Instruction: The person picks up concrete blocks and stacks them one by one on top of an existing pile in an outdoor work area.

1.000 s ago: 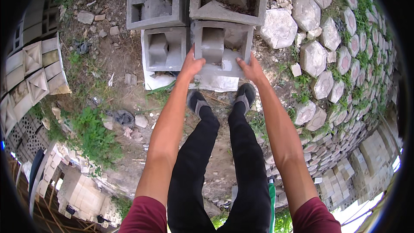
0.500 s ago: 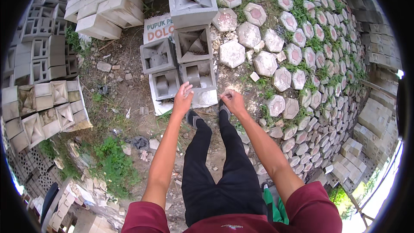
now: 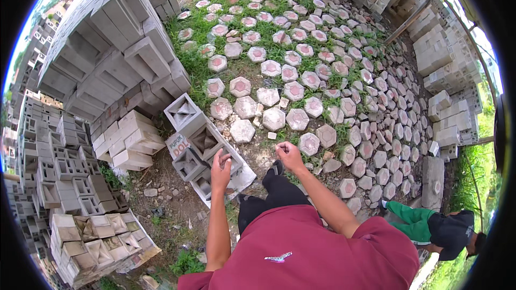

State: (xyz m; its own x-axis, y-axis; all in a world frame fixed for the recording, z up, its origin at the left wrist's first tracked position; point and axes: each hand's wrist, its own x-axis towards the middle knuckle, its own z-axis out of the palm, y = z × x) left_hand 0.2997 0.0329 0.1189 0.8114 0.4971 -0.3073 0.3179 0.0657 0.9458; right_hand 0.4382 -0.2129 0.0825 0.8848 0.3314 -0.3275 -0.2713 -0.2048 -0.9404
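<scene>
Left hand [image 3: 221, 172] open above grey concrete blocks [image 3: 205, 140] on a white sheet [image 3: 243, 179]; right hand [image 3: 289, 157], curled closed, hangs beyond the sheet's right corner.

From here I have both forearms [image 3: 219, 231] extended forward, left hand [image 3: 221, 171] loosely unfurled, right hand [image 3: 291, 158] curled inward.

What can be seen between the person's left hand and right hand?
In the head view, between the left hand and the right hand show the edge of the pale sheet under the hollow blocks, then gravelly ground.
</scene>
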